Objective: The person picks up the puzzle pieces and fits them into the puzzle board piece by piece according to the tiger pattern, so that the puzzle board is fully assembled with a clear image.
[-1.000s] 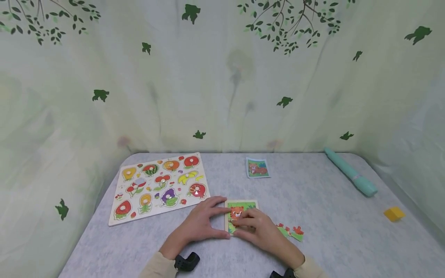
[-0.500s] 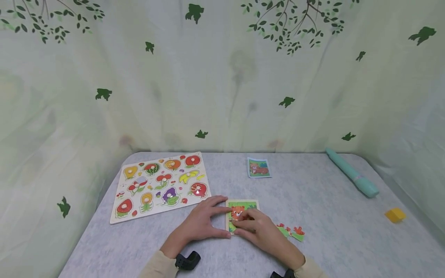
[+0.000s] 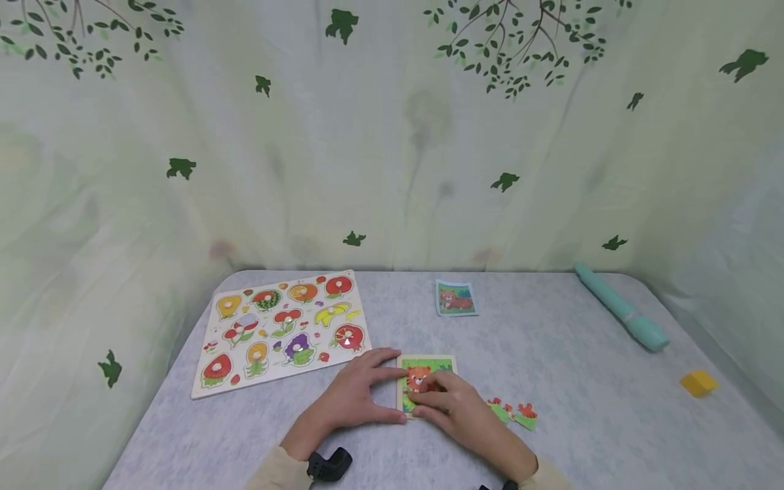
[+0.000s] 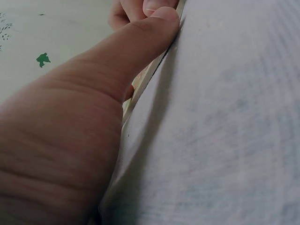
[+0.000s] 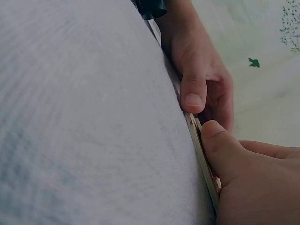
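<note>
One spread left hand [image 3: 352, 390] braces the tiger puzzle [image 3: 430, 362] at left; the bent right hand [image 3: 458, 410], grip hidden from me, should press evenly

Fruit board [image 3: 275, 365], teal roll [image 3: 621, 309], 1 yellow block [image 3: 699, 384], leaf-print curtain [image 3: 380, 150]

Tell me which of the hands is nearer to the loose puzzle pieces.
Right: the right hand is over the tiger puzzle, with the loose puzzle pieces just to its right; the left hand is at the puzzle's left edge, farther away.
</note>
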Motion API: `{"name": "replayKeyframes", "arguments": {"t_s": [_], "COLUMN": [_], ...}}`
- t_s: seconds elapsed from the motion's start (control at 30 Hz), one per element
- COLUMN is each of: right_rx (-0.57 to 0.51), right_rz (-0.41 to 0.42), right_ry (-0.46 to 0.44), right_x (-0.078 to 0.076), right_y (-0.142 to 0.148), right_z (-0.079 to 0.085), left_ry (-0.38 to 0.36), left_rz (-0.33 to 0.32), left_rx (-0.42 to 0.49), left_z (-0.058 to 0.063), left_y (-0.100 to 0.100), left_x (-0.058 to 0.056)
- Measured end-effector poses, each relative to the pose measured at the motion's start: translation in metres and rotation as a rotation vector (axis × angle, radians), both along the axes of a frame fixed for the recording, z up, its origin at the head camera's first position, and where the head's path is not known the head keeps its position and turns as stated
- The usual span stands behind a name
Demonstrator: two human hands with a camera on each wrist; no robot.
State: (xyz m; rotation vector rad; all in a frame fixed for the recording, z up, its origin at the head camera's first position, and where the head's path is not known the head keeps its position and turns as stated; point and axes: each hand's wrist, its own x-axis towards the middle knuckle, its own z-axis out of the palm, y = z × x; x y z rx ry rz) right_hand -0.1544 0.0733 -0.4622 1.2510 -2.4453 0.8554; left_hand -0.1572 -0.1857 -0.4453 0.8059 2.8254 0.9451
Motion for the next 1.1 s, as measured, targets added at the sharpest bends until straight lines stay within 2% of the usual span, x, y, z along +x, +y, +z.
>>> {"name": "replayKeyframes", "arguments": {"t_s": [0.13, 0.4, 0.77, 1.1], "right_rx": [-0.011, -0.015, 0.033, 0.021], "right_rz": [-0.009, -0.108, -0.140, -0.141], "right_ry": [0.004, -0.066, -0.089, -0.032], "right_x": [0.002, 0.008, 0.012, 0.009], "right_y": [-0.002, -0.009, -0.011, -0.011], "right_z": [0.001, 0.003, 0.006, 0.004], "left_ry": [0.005, 0.014, 0.017, 0.020], "left_rz": [0.000, 0.006, 0.009, 0.003], "left_rx": [0.000, 0.002, -0.009, 0.011], "left_z": [0.001, 0.000, -0.002, 0.000], "left_y": [0.000, 0.000, 0.000, -0.001], "left_x": [0.001, 0.000, 0.002, 0.001]}}
